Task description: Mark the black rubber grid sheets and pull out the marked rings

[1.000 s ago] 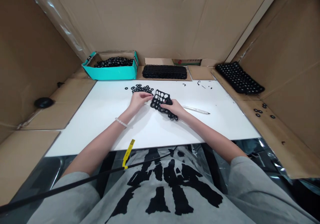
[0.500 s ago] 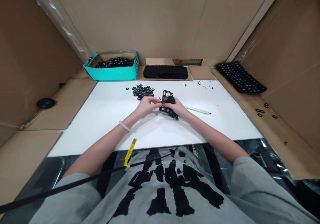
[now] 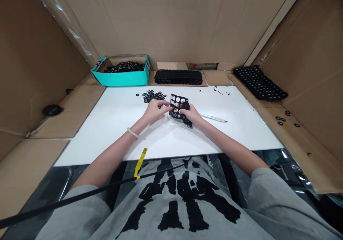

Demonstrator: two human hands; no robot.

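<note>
A floppy black sheet full of round holes [image 3: 179,99] is held up over the white board, its lower end bunched and hanging. My right hand [image 3: 192,115] grips it from the right, thumb on the near face and fingers behind. On its left edge, my left hand [image 3: 157,108] has thumb and fingertips closed in at the rim; whether a small piece is between them cannot be made out. Just behind my left hand lies a loose pile of small black rings [image 3: 152,96], partly covered by the fingers. A white pen [image 3: 214,118] rests beside my right wrist.
Behind the white board [image 3: 107,125] stand a turquoise box [image 3: 122,79] of black rings and a stack of black sheets [image 3: 178,77]. Another holed sheet [image 3: 259,83] and several rings lie on the right cardboard ledge. A round black object [image 3: 53,110] sits left. Cardboard walls enclose the sides.
The sheet's upper part has been opened out flatter, showing more holes. My left fingers have moved slightly left to its edge; my right hand keeps its hold.
</note>
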